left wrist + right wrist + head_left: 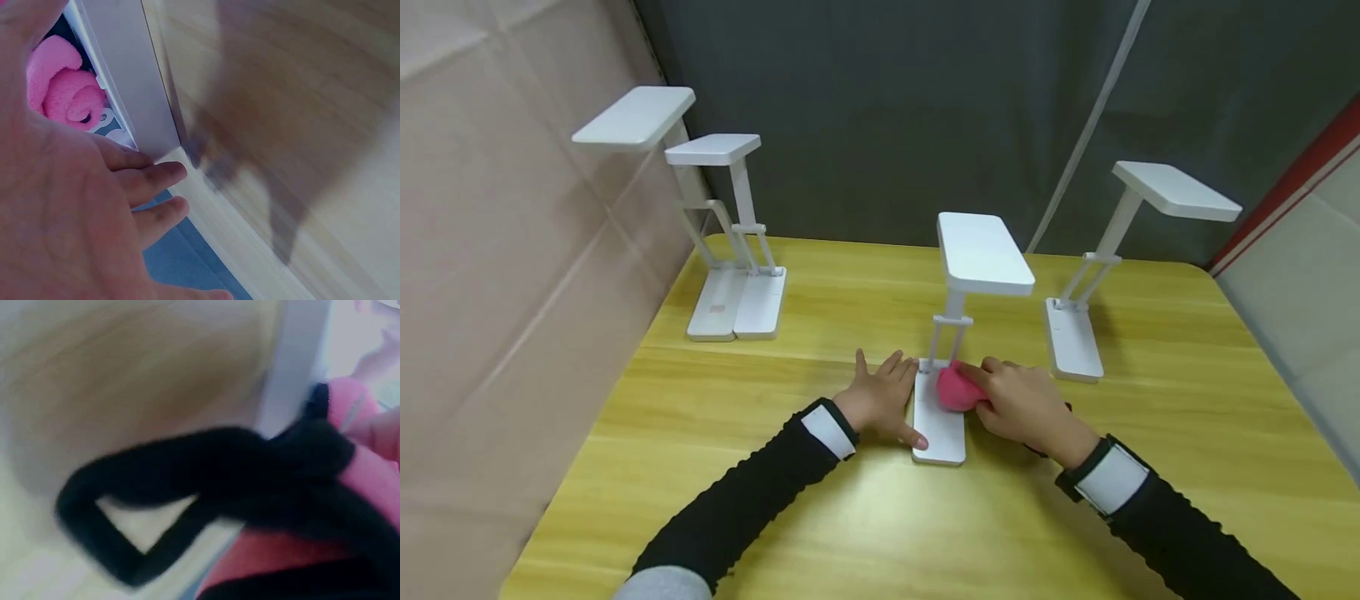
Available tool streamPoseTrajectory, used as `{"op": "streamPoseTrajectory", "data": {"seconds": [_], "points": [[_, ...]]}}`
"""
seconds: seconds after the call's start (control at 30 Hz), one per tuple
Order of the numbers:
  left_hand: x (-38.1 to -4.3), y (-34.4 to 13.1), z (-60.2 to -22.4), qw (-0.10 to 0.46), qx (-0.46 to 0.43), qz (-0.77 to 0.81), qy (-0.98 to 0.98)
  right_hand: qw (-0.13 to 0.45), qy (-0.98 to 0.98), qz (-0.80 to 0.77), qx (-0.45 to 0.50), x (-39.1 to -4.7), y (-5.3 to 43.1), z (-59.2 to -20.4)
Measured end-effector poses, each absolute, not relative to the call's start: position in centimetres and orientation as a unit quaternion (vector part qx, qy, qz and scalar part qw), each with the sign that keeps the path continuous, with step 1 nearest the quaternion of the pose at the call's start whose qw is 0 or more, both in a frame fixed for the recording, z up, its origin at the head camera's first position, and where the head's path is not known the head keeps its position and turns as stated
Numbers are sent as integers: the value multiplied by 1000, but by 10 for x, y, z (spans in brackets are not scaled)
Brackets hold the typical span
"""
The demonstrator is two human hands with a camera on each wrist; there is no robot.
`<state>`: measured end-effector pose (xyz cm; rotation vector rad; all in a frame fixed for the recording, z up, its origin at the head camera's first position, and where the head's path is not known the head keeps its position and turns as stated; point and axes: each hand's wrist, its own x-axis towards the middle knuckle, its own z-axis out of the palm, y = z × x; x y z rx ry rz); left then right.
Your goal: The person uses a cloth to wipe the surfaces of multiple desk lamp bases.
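A white folding desk lamp (985, 254) stands upright near the middle of the table, its flat head raised over a slim post. At the left side of its base (943, 446) is my left hand (880, 404), fingers spread straight and the thumb resting over the base's edge. My right hand (1026, 406) pinches a pink fluffy cloth (957, 390) against the top of the base, just below the post. The left wrist view shows the cloth bunched in folds (72, 94) beyond the palm. In the right wrist view a blurred black strap (175, 462) covers much of the cloth.
Two more white lamps, a taller one (640, 117) and a shorter one (760, 304), stand side by side at the back left. Another lamp (1075, 342) is at the right. Behind the wooden table (850, 533) hangs a dark curtain (850, 125); a pale wall (497, 292) borders the left.
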<state>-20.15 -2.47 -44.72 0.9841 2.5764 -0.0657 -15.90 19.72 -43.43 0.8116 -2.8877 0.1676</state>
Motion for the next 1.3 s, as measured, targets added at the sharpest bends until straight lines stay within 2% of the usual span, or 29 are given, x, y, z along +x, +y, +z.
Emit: {"op": "streamPoseTrajectory", "data": {"seconds": [0.2,0.47,0.63,0.77,0.87,1.07,1.3], "points": [[-198,-22,-449,189,357,-27,914,40,-965,101,239,-146,199,-442],[-198,-22,-443,178,349,-26,920,20,-954,117,276,-114,200,-436],[-201,-23,-443,173,350,-25,920,-16,-944,134,300,-99,198,-433],[-201,-26,-444,170,351,-25,920,-80,-926,167,329,-101,198,-421],[-200,-29,-446,172,355,-35,918,-96,-920,191,328,-116,194,-412],[-198,-31,-451,174,359,-50,916,-22,-951,158,265,-157,171,-420],[-198,-30,-451,163,363,-54,916,54,-960,50,270,-164,155,-436]]}}
